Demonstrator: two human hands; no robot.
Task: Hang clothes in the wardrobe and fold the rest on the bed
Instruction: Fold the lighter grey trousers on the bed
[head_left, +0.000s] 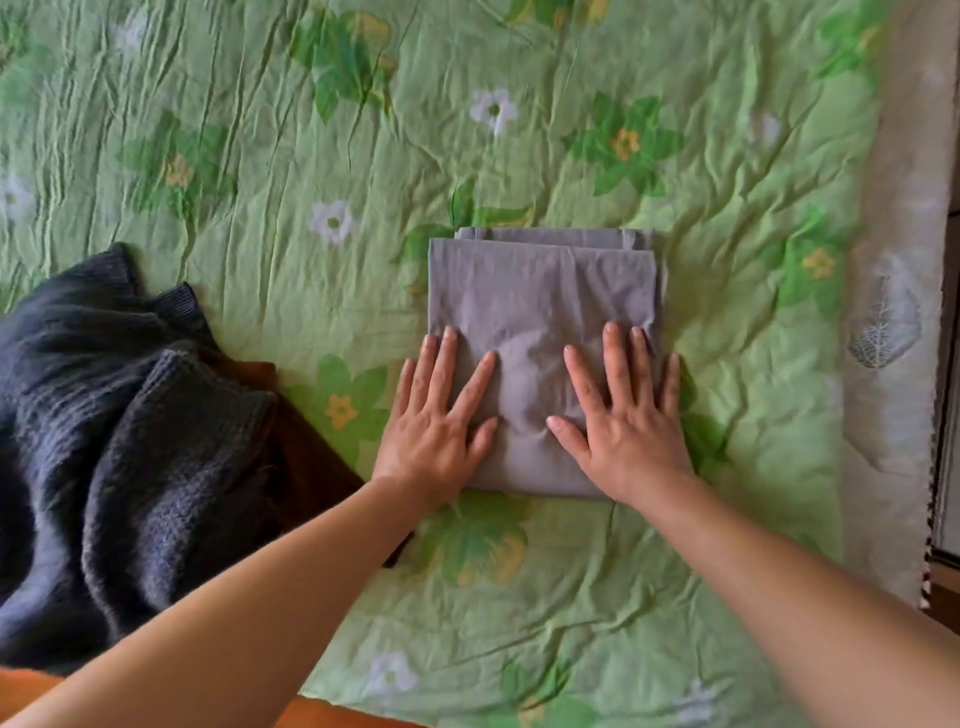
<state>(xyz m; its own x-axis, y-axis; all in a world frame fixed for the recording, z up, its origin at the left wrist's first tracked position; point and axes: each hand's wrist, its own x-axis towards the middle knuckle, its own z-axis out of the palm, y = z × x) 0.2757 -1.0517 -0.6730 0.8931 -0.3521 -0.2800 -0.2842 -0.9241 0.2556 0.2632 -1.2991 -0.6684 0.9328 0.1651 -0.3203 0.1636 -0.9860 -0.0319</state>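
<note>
A grey garment (540, 291) lies folded into a neat rectangle on the green flowered bedspread (291, 135), right of the middle. My left hand (441, 421) presses flat on its near left part, fingers straight and spread. My right hand (623, 415) presses flat on its near right part in the same way. Neither hand grips the cloth. A dark grey knitted sweater (119, 436) lies crumpled at the left edge of the bed.
A brown cloth (306, 457) sticks out from under the sweater, next to my left forearm. A pale leaf-patterned cover (893, 322) runs along the bed's right side. An orange surface (21, 686) shows at the bottom left.
</note>
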